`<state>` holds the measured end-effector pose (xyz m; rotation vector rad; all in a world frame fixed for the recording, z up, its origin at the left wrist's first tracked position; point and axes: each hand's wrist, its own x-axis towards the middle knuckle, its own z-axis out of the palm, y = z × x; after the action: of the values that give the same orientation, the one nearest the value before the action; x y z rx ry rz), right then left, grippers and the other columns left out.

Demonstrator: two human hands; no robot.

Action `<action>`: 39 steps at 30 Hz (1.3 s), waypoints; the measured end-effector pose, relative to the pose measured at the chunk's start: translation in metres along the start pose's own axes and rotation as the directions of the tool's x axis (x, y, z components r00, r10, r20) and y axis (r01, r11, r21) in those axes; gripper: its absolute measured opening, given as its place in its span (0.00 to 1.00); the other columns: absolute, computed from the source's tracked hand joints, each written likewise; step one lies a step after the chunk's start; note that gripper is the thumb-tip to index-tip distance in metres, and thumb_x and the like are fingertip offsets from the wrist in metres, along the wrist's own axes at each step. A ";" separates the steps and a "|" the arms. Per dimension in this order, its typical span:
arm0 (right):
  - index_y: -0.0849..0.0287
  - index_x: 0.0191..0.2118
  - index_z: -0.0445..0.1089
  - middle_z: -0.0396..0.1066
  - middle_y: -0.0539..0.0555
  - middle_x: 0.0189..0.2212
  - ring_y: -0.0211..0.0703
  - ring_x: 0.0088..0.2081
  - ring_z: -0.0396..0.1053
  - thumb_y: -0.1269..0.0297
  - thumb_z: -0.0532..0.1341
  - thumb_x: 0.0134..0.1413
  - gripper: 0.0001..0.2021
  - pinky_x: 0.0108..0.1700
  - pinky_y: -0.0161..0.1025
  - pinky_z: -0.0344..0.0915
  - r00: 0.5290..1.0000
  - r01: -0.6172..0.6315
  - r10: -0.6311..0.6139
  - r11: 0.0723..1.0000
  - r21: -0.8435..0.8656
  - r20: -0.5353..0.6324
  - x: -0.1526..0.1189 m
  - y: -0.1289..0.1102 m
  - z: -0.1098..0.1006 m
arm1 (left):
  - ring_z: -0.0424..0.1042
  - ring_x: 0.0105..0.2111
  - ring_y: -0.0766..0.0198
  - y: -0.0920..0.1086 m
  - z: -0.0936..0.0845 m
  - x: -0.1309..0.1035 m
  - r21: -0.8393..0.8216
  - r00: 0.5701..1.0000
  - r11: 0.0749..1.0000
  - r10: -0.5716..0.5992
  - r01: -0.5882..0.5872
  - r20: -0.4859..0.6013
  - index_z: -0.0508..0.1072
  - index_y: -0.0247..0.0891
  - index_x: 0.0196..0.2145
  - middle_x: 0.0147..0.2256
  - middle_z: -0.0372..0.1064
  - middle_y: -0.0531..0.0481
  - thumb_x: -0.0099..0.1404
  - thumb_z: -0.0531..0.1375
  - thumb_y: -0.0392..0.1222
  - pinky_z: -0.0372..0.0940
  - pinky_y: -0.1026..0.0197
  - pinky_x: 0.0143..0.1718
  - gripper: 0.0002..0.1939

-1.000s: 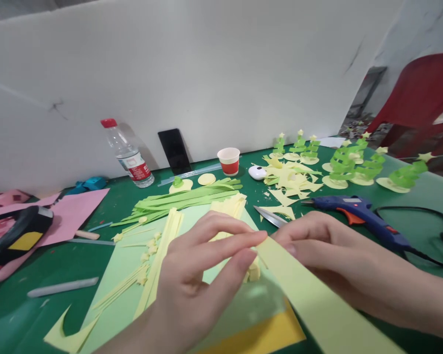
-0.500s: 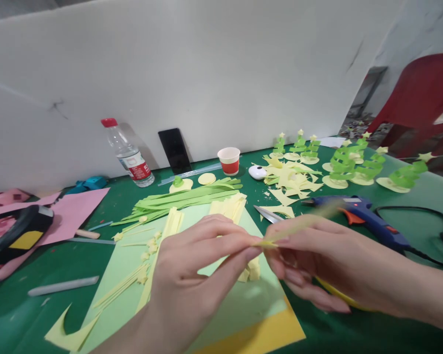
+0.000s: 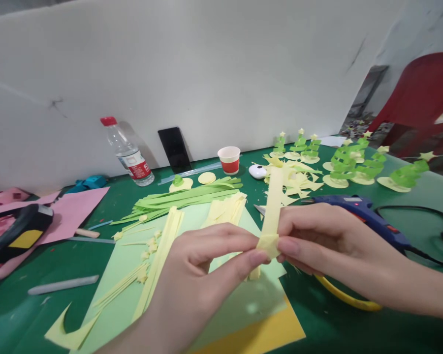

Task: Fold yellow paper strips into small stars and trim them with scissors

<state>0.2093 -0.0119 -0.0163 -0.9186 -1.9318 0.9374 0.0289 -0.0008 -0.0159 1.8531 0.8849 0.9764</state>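
A yellow paper strip (image 3: 273, 202) was held above the bench (image 3: 15, 314), the left hand (image 3: 203, 270) and right hand (image 3: 328, 241) each with its grip clamped on the folded end. Below lay a light green sheet (image 3: 125, 260); a paper cup (image 3: 229, 161) stood near the bench's far edge, green paper spirals (image 3: 340, 166) toward its far right corner.

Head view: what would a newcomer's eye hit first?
The yellow strip, front and centre, its folded end pinched by the left hand and right hand. Then the star-topped green spirals at back right and the red-capped bottle at back left.
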 end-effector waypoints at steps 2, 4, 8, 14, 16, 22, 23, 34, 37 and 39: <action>0.59 0.21 0.61 0.57 0.44 0.17 0.29 0.20 0.55 0.68 0.57 0.59 0.14 0.19 0.25 0.52 1.000 -0.025 0.025 1.000 0.009 0.010 -0.001 0.000 -0.001 | 0.71 0.24 0.68 -0.002 -0.001 -0.001 -0.013 1.000 1.000 0.016 -0.016 0.018 0.80 0.44 0.22 0.24 0.76 0.57 0.59 0.63 0.35 0.65 0.69 0.27 0.10; 0.59 0.23 0.62 0.61 0.45 0.20 0.30 0.22 0.60 0.68 0.59 0.57 0.12 0.21 0.25 0.56 0.998 -0.067 0.067 0.997 0.048 -0.003 -0.002 0.000 -0.001 | 0.70 0.24 0.68 -0.004 -0.001 -0.002 -0.022 0.999 1.000 0.012 -0.012 0.033 0.80 0.44 0.23 0.25 0.76 0.58 0.59 0.63 0.35 0.64 0.70 0.27 0.10; 0.59 0.25 0.66 0.64 0.45 0.20 0.31 0.22 0.63 0.69 0.63 0.51 0.06 0.22 0.26 0.61 0.978 -0.186 0.204 0.947 0.261 -0.046 -0.002 0.001 0.001 | 0.69 0.23 0.69 -0.002 0.000 -0.001 0.008 0.999 1.000 0.000 -0.001 0.036 0.77 0.42 0.22 0.24 0.75 0.57 0.60 0.62 0.35 0.63 0.70 0.26 0.10; 0.61 0.24 0.66 0.63 0.44 0.14 0.29 0.16 0.59 0.65 0.68 0.44 0.10 0.15 0.24 0.55 0.875 -0.436 0.475 0.684 0.585 0.096 0.003 0.004 0.008 | 0.69 0.24 0.67 -0.003 0.002 0.000 0.271 0.995 0.959 0.063 -0.081 0.075 0.72 0.37 0.22 0.23 0.71 0.53 0.64 0.56 0.36 0.62 0.68 0.27 0.13; 0.61 0.24 0.66 0.63 0.44 0.13 0.27 0.15 0.58 0.64 0.69 0.43 0.11 0.15 0.23 0.54 0.862 -0.448 0.496 0.645 0.619 0.106 0.004 0.005 0.011 | 0.68 0.23 0.67 -0.005 0.003 0.000 0.303 0.990 0.945 0.092 -0.122 0.109 0.72 0.36 0.21 0.21 0.69 0.53 0.64 0.56 0.36 0.62 0.68 0.26 0.14; 0.62 0.23 0.68 0.65 0.44 0.15 0.26 0.16 0.58 0.68 0.70 0.40 0.09 0.16 0.22 0.56 0.862 -0.434 0.500 0.640 0.635 0.085 -0.001 0.007 0.014 | 0.65 0.20 0.70 -0.001 0.003 -0.001 0.237 0.984 0.960 0.123 -0.151 0.129 0.71 0.36 0.20 0.20 0.67 0.55 0.65 0.55 0.34 0.61 0.70 0.25 0.15; 0.62 0.24 0.69 0.66 0.45 0.15 0.26 0.16 0.58 0.69 0.70 0.40 0.08 0.16 0.22 0.57 0.863 -0.433 0.498 0.648 0.627 0.081 -0.002 0.006 0.014 | 0.66 0.21 0.69 -0.001 0.003 -0.001 0.217 0.985 0.966 0.111 -0.138 0.136 0.71 0.36 0.21 0.20 0.68 0.55 0.65 0.54 0.34 0.62 0.70 0.26 0.15; 0.58 0.22 0.72 0.72 0.44 0.21 0.26 0.20 0.63 0.75 0.62 0.48 0.08 0.19 0.20 0.58 0.972 -0.084 0.149 0.942 0.324 -0.182 0.001 0.003 0.015 | 0.70 0.27 0.67 -0.005 0.003 -0.002 -0.006 0.989 1.000 -0.014 0.015 0.147 0.72 0.38 0.22 0.24 0.70 0.53 0.65 0.51 0.35 0.62 0.69 0.31 0.17; 0.57 0.27 0.75 0.76 0.47 0.28 0.30 0.26 0.71 0.75 0.62 0.50 0.07 0.22 0.22 0.64 0.960 0.082 -0.055 0.993 0.087 -0.275 -0.001 0.007 0.015 | 0.68 0.25 0.67 -0.004 0.002 -0.001 -0.063 0.988 0.994 -0.080 0.089 0.134 0.72 0.39 0.20 0.22 0.68 0.54 0.64 0.53 0.36 0.61 0.68 0.30 0.17; 0.58 0.31 0.75 0.77 0.50 0.30 0.32 0.28 0.73 0.75 0.60 0.53 0.07 0.24 0.24 0.68 0.932 0.205 -0.226 0.973 -0.102 -0.285 -0.003 0.010 0.014 | 0.66 0.24 0.67 -0.004 0.001 -0.002 -0.117 0.980 0.980 -0.142 0.158 0.137 0.73 0.39 0.19 0.21 0.67 0.54 0.64 0.53 0.37 0.61 0.67 0.30 0.17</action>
<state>0.2014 -0.0134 -0.0319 -0.8150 -1.7732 0.5712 0.0276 -0.0010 -0.0207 1.6945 0.8509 0.7929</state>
